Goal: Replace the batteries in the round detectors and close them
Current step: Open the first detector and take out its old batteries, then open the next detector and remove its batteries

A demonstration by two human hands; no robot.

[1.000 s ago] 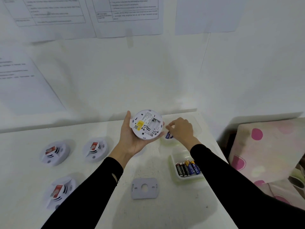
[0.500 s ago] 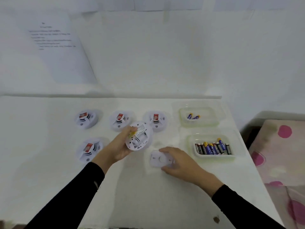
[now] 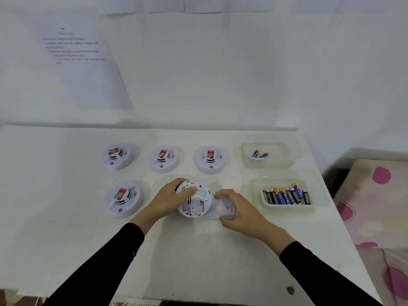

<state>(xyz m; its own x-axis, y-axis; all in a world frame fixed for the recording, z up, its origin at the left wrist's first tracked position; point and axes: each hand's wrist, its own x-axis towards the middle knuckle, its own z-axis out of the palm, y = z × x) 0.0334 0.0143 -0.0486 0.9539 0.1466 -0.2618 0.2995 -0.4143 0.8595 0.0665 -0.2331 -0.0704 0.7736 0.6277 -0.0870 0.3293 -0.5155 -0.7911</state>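
Note:
My left hand (image 3: 174, 199) grips a white round detector (image 3: 194, 203), held back side up just above the table with its label and open battery bay showing. Right beside it lies the flat white cover plate (image 3: 220, 209) with a round hole. My right hand (image 3: 238, 212) curls over that plate, fingers on its far edge and thumb at its near edge. Several closed detectors sit on the table: three in a back row (image 3: 118, 155) (image 3: 163, 159) (image 3: 210, 159) and one at the left front (image 3: 122, 198).
Two clear tubs stand at the right: the far tub (image 3: 268, 165) holds two batteries, the near tub (image 3: 287, 209) holds several. The white table (image 3: 66, 239) meets a wall hung with paper sheets. A pink-dotted cloth (image 3: 375, 206) lies beyond the table's right edge.
My view has tilted down over the table. My right hand left the far tub and came down onto the cover plate. My left hand lowered the detector towards the plate.

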